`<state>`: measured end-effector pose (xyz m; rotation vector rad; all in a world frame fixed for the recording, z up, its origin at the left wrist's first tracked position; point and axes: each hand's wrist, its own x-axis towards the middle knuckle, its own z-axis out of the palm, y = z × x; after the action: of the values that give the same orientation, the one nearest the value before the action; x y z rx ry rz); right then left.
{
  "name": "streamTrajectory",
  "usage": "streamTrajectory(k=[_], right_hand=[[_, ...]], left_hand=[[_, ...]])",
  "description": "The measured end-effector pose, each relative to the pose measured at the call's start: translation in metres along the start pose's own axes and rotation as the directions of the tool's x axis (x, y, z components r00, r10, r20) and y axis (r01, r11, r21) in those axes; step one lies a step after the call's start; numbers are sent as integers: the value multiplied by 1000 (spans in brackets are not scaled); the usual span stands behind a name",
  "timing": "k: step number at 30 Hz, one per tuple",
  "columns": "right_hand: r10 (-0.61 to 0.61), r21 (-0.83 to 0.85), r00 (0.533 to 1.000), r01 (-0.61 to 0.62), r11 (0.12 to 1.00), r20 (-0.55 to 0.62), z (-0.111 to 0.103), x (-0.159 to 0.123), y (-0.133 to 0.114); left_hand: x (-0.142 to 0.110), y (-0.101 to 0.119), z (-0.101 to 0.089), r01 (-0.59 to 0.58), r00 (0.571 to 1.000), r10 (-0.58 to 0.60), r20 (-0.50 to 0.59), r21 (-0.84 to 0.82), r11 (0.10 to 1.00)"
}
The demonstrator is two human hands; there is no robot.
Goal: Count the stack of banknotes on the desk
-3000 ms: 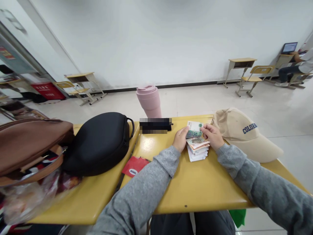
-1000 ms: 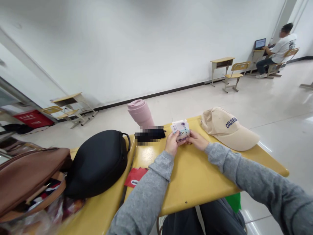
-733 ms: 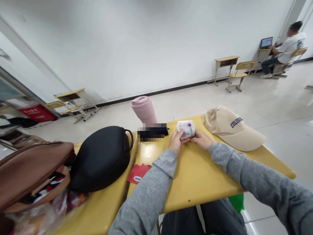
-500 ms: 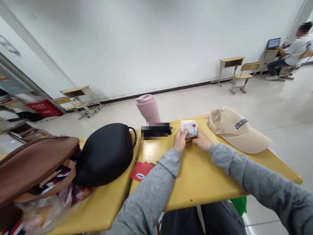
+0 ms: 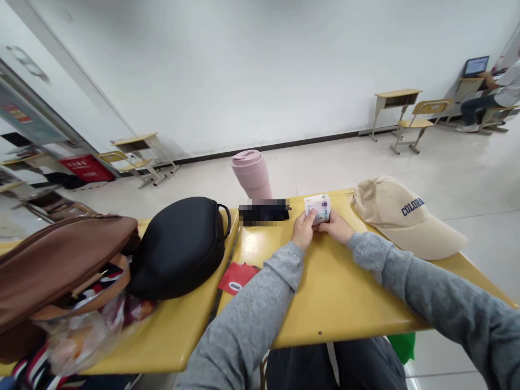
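- Head view: the banknotes [image 5: 319,206] lie at 1 o'clock from the left hand [image 5: 304,230] and at 10 o'clock from the right hand [image 5: 338,226], raised over the desk [image 5: 309,298]; neither hand is nearer, as both touch them.
- Left hand is closed on the stack, thumb across its printed face; right hand pinches the lower right edge, its fingertips partly hidden.
- Stack's long axis: I cannot tell, the hands covering part.
- Around the stack on the glossy yellow top: pink cup [image 5: 254,176] at 10 o'clock, cap [image 5: 402,219] at 3, red packet [image 5: 238,278] near 8.
- Beyond: white wall [image 5: 264,70]; seated person [image 5: 507,89] at 2.
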<state>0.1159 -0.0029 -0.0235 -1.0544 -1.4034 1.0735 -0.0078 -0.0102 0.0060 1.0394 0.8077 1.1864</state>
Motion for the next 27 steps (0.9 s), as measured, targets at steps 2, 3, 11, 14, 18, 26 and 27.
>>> streamTrajectory(k=[2,3,11,14,18,26,27], right_hand=[[68,44,997,-69,997,24,1,2,-4],[82,60,996,-85,995,48,2,2,-6],[75,-9,993,-74,997,96,-4,-10,-18],[16,-126,1000,-13,992,17,-11,-12,-21],[-81,-198,988,54,979,-131,-18,-13,-25],[-125,-187,975,91,978,-181,-19,-15,-28],[-127,-190,978,94,977,-167,-18,-15,-27]], left_hand=[[1,1,-1,-3,1000,3,-31,-8,1000],[1,1,-1,-3,999,2,-48,-12,1000],[2,6,0,63,989,-68,-135,-41,997],[3,6,-1,67,984,-72,-161,-32,997],[0,5,-1,57,986,-58,-156,-8,998],[-3,5,1,42,994,-43,-99,-13,999],[-3,5,1,37,994,-38,-98,-18,999]])
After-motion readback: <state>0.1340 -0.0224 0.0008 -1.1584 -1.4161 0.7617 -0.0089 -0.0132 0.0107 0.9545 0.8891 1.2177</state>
